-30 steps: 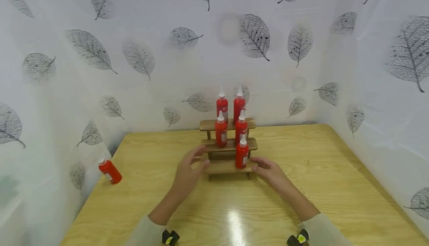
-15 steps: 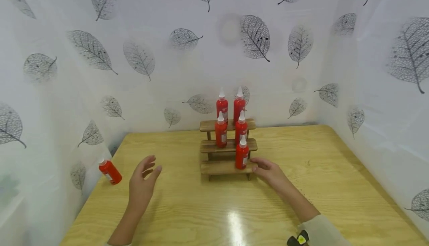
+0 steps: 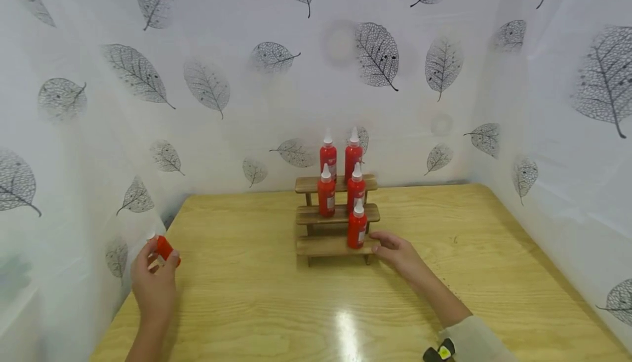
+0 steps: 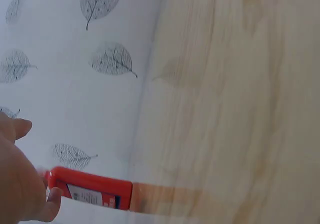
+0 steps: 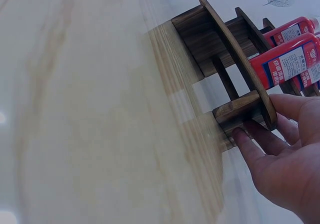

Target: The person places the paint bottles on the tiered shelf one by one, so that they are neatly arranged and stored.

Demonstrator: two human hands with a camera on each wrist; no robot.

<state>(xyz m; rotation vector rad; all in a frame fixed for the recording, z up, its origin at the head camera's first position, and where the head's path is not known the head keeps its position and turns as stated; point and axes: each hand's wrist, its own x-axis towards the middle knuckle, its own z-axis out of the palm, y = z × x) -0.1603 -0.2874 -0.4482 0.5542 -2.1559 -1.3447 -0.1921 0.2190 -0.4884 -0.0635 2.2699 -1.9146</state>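
A red squeeze bottle with a white cap (image 3: 164, 248) lies at the table's left edge. My left hand (image 3: 154, 289) is around it with thumb and fingers spread; in the left wrist view the thumb (image 4: 51, 206) is beside the bottle (image 4: 92, 188) and another finger stands apart from it. A three-step wooden display shelf (image 3: 316, 245) stands at the middle back. My right hand (image 3: 402, 258) grips the right end of its lowest step, fingers around the leg in the right wrist view. On that step, a red bottle (image 3: 356, 230) stands upright at the right.
Two red bottles stand on the middle step, one at its left (image 3: 326, 197) and one at its right (image 3: 356, 189). Two more stand on the top step (image 3: 306, 185). A white leaf-patterned sheet (image 3: 222, 148) lines the back and sides of the wooden table (image 3: 257, 307).
My left hand has moved left from the shelf's left side, across the table, to the lying bottle. The right hand stays at the shelf. The bottles have not visibly moved.
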